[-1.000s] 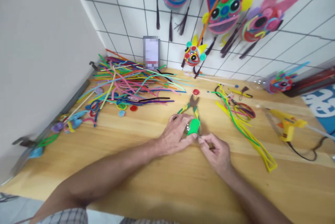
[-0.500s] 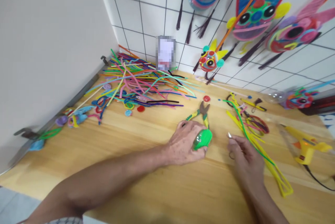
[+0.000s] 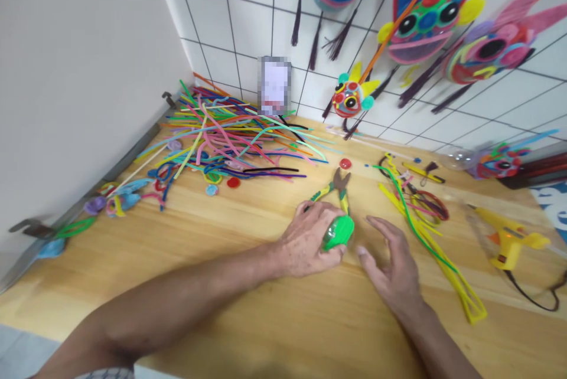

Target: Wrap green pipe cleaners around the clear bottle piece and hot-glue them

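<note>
My left hand [image 3: 303, 242] is wrapped round a clear plastic ball [image 3: 339, 232] with a bright green fuzzy covering on its right side. Part of the ball is hidden by my fingers. To its right, my right hand [image 3: 392, 267] is open, thumb and fingers apart, with nothing visible between them. Just beyond the left hand lie spread pliers [image 3: 341, 181] with green-and-yellow handles. A red disc [image 3: 345, 163] sits past their jaws. Right of my right hand, a green pipe cleaner [image 3: 410, 219] lies along yellow pipe cleaners [image 3: 465, 296].
Many coloured pipe cleaners [image 3: 230, 137] are heaped at the back left, near a phone-like, blurred-out object [image 3: 274, 87]. A yellow glue gun [image 3: 509, 237] with a black cord is at the right. Colourful animal-face ornaments [image 3: 427, 22] hang on the white grid wall.
My right hand has let go of a small thing with a pale pointed tip, opened, and moved toward the ball. My left hand keeps its hold. The whole view has shifted slightly.
</note>
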Demonstrator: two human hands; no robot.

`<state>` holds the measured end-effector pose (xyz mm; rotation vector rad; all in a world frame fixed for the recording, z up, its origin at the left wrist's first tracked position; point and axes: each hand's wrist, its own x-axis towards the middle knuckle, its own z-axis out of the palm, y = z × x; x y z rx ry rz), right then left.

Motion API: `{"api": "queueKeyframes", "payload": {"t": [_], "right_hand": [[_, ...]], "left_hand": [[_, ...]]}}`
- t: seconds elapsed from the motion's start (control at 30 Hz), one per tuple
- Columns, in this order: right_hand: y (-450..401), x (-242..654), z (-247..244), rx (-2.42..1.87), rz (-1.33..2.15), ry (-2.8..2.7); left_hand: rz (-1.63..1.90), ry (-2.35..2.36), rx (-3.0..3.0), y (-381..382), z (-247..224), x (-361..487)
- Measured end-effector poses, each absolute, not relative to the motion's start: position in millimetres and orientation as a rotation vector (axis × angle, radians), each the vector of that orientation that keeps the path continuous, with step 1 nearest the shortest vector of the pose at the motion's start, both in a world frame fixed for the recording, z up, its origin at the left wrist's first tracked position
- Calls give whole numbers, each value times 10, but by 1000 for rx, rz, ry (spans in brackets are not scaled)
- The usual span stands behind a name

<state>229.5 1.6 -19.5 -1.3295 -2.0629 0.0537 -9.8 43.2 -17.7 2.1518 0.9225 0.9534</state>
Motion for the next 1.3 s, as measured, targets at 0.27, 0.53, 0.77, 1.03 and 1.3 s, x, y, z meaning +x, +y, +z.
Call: {"api": "queueKeyframes", "payload": {"t": [0.27, 0.53, 0.77, 1.03, 1.3], "right_hand": [[-50, 2174, -307, -1269, 223, -2164], [-174, 2173, -339, -1271, 275, -2072], [-214, 2215, -367, -1320, 447, -1980], [-181, 2276, -329, -1332, 439, -2088], [-153, 2263, -315, -1287, 285, -2123]], "left_hand": [[1078, 794, 2168, 435, -294, -99], [1073, 583, 1907, 378, -249, -90], [903, 593, 1694, 356, -185, -121], [951, 554, 1748, 350, -195, -110], [859, 616, 1717, 336, -159, -125]]}}
